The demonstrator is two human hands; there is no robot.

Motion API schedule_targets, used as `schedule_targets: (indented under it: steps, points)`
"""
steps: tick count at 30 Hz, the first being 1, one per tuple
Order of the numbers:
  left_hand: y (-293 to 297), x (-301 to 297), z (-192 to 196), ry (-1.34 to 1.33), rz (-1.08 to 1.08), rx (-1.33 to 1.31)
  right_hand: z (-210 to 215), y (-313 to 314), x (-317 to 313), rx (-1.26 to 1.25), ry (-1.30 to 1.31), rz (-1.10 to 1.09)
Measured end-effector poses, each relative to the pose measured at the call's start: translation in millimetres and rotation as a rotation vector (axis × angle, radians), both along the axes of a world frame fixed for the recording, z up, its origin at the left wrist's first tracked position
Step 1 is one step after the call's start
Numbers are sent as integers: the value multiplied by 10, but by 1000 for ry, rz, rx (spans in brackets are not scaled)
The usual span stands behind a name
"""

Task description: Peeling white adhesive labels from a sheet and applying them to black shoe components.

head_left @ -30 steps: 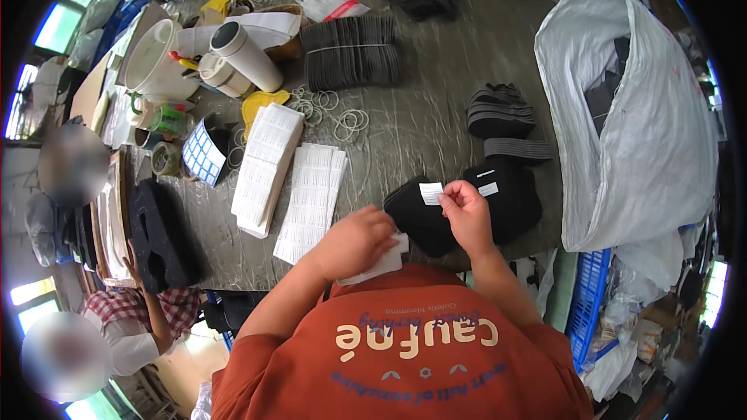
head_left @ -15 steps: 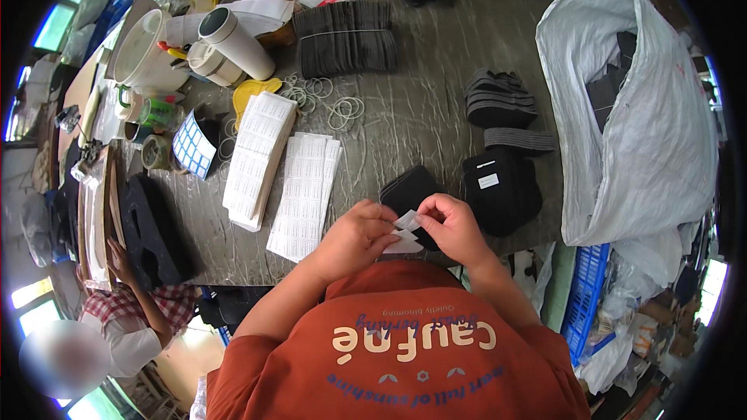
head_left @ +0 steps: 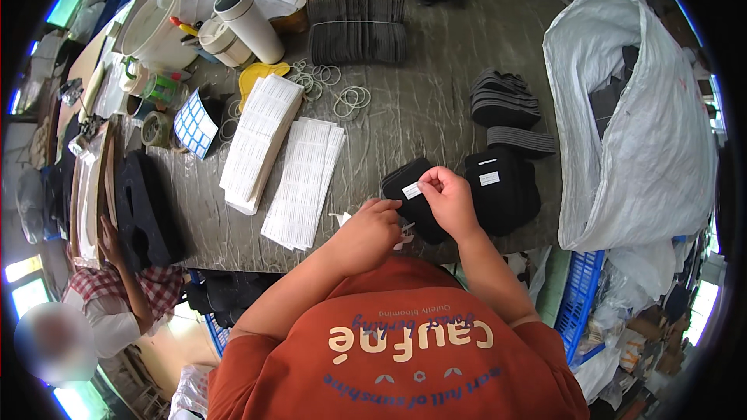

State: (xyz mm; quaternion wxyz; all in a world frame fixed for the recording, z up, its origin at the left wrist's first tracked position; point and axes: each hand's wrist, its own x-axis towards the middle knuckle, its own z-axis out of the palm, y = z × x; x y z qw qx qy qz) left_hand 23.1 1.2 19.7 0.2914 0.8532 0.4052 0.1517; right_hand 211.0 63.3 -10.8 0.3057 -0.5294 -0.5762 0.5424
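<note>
My right hand (head_left: 451, 201) pinches the corner of a small white label (head_left: 411, 190) that lies against the top of a black stack of flat pads (head_left: 428, 224). Beside that stack's left edge, my left hand (head_left: 371, 235) is closed, its forefinger reaching to the pads. Bits of white label paper (head_left: 340, 218) stick out around the left hand; its thumb's grip is partly hidden. Just to the right sits a second stack of black pads (head_left: 506, 210), with a similar white label (head_left: 489, 179) on top.
Printed label sheets (head_left: 305, 187) lie left of my hands, beside a thicker pile (head_left: 261, 144). Rubber bands (head_left: 352, 101), a tumbler (head_left: 250, 25) and a banded dark bundle (head_left: 358, 35) stand farther back. A white sack (head_left: 638, 179) fills the right side. Another person's arm (head_left: 128, 284) is at left.
My right hand has drawn the label away from the paper by my left hand and brought it onto the black stack. My left hand has shifted slightly down with the paper.
</note>
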Motion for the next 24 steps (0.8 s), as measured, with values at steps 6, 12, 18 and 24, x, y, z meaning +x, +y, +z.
schedule_targets:
  steps: [6,12,18,24]
  points:
    - [-36,0,-31,7,1,14,-25,-4,-45,61,-52,-6]
    - [-28,9,-25,44,-9,37,-81,10,-44,135,-176,-2]
    - [57,30,-36,74,-88,46,-115,24,-46,155,-201,-12]
    - [75,59,19,156,-114,-9,-94,-1,-82,148,-173,-110]
